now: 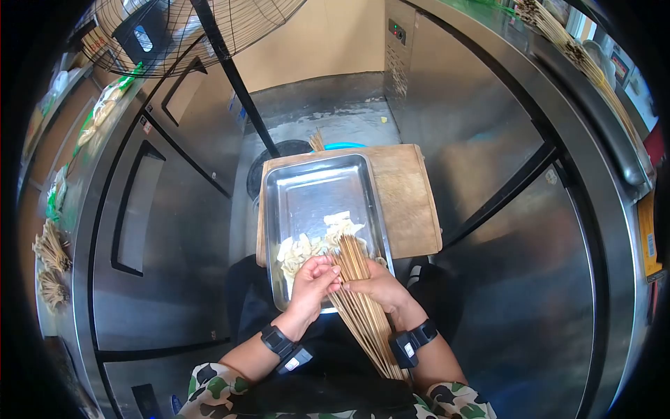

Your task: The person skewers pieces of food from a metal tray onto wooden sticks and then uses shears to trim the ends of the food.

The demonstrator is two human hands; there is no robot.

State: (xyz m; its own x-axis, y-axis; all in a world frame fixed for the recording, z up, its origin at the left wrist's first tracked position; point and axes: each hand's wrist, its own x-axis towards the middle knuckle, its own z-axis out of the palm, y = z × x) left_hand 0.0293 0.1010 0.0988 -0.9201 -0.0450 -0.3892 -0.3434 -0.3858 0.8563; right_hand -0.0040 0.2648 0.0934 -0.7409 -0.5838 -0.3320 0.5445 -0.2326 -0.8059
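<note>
My right hand (380,286) is wrapped around a thick bundle of bamboo skewers (354,264), which slants from over the tray down toward my lap. Close against the bundle's left side, my left hand (314,285) is closed, thumb and fingers pinched together; what they hold, if anything, is too small to make out. Both hands are over the near end of a rectangular metal tray (317,183). Pale, cream-coloured food pieces (299,250) lie in its near half, partly hidden by my hands and the skewers.
The tray rests on a wooden board (403,202). Behind it are a dark round tub (264,174) and a blue rim (345,146). Steel cabinets (167,244) flank both sides. A fan (174,35) on a black pole stands far left. More skewer bundles (52,248) lie on the left counter.
</note>
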